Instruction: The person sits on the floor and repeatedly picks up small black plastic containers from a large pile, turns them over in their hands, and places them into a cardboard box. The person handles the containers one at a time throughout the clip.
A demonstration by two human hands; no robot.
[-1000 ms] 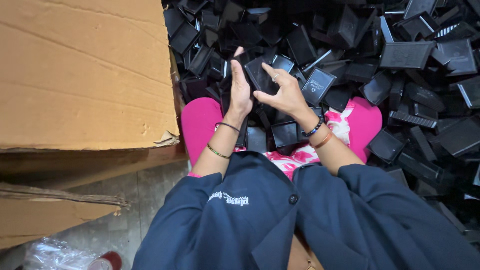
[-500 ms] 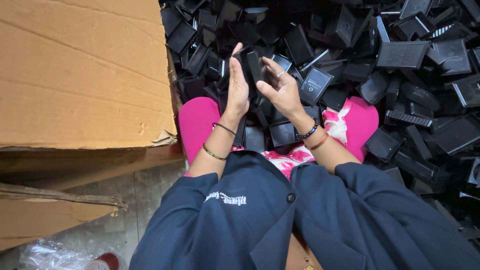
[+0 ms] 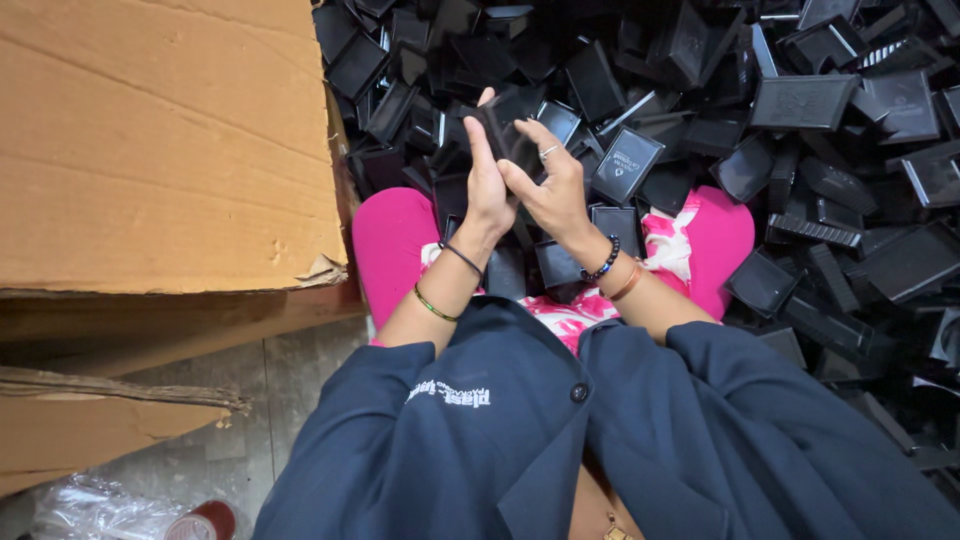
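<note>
Nearest to me, the person's navy jacket (image 3: 600,440) is lying soft and matte across the lap, with bright pink trousers (image 3: 395,235) showing beyond it. Just above the knees, both hands are meeting around one small black plastic box (image 3: 505,125). The left hand (image 3: 487,185) is standing upright with its fingers (image 3: 478,140) pressed flat along the box's side; the right hand (image 3: 555,190) is curling around it from the other side, its fingers (image 3: 535,135) half closed on the top edge. The box is held clear of the heap, well above the lap.

To my eye, the handling is going best with the left palm bracing steadily while the right fingertips are working the edge, since smooth hard plastic slips easily.

Beyond the hands, a heap of black boxes (image 3: 800,100) is sprawling over the floor, square, shallow and glossy, some open and tilted. To the left, a big cardboard carton (image 3: 160,150) is standing with a torn, rough flap.
</note>
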